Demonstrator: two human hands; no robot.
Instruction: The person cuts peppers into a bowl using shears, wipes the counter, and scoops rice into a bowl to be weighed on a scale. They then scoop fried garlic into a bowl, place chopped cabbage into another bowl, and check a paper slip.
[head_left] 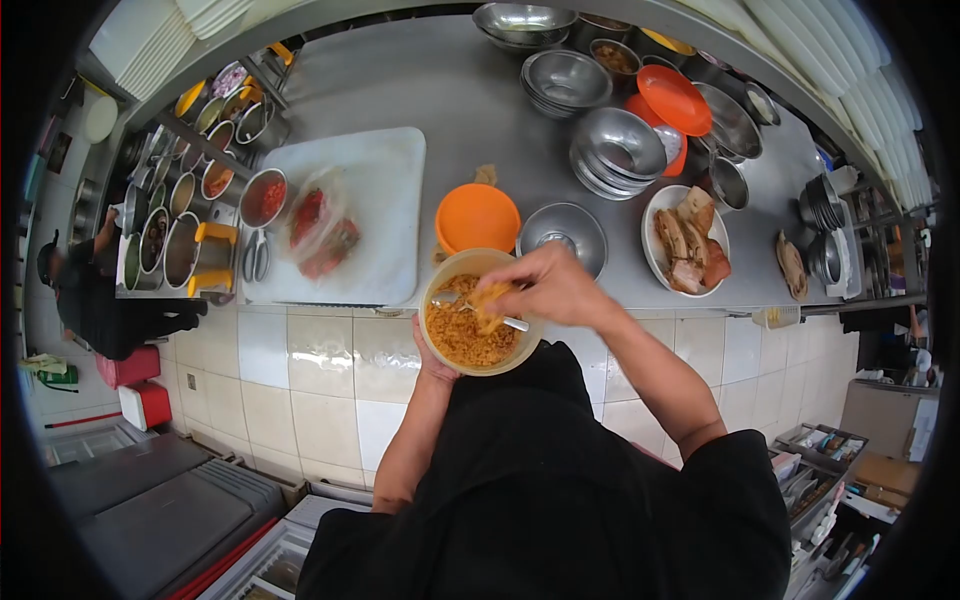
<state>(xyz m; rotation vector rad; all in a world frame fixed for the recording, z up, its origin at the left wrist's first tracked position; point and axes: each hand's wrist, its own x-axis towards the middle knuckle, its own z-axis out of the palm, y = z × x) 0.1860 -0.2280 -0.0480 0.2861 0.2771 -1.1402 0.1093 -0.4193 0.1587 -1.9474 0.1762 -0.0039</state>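
Note:
Against the table's front edge, my left hand (435, 352) holds a pale round tub (521, 350) by its left side. Orange-brown crumbly food (468, 338) fills much of the tub, and a metal spoon (511, 322) lies in it. Over the tub's right part, my right hand (545, 284) has its fingers pinched on some of the orange food (492, 302). Just behind the tub sits an orange round lid or bowl (477, 217), with an empty metal bowl (562, 236) to its right.
A white cutting board (385, 215) bears a plastic bag of red food (322, 232). Scissors (256, 257) and filled metal containers stand left. Stacked metal bowls (617, 150) and a plate of meat (687, 240) are right. A person in black (100, 300) is at far left.

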